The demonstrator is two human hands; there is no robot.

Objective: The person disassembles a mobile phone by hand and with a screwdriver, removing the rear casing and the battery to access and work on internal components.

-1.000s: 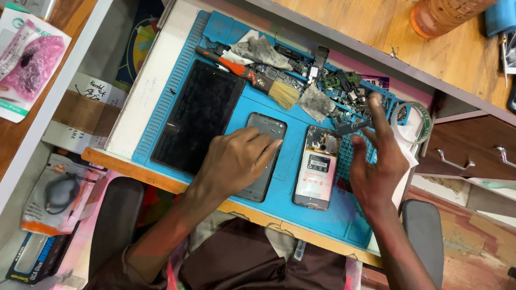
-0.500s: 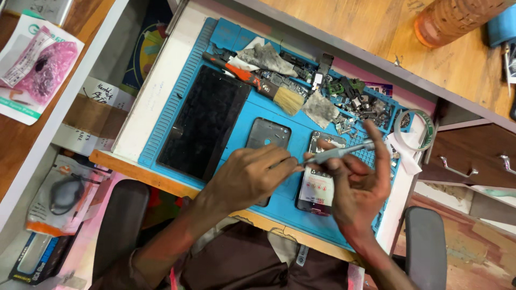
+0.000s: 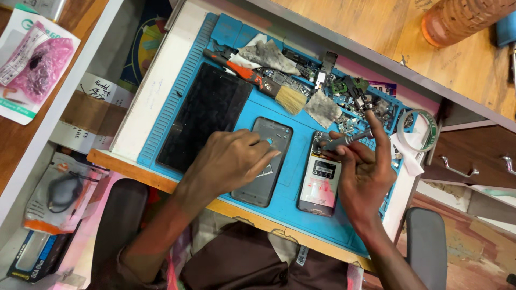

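Note:
My left hand (image 3: 232,161) lies flat on a grey phone back cover (image 3: 266,161) in the middle of the blue work mat (image 3: 290,166). My right hand (image 3: 363,172) grips a small grey screwdriver (image 3: 346,140), held nearly level with its tip toward the top of an opened phone (image 3: 321,180). That phone lies just right of the cover, its insides facing up. A large black screen panel (image 3: 207,115) rests on the mat's left part.
A brush with an orange-black handle (image 3: 258,80), grey cloth scraps (image 3: 269,53) and several small parts (image 3: 365,102) crowd the mat's far edge. A tape roll (image 3: 419,129) lies at the right. An orange bottle (image 3: 462,19) stands on the wooden top. Drawers (image 3: 473,161) sit right.
My right hand picked up the screwdriver from the parts pile and brought it over the opened phone. My left hand met the tool, then settled back on the back cover.

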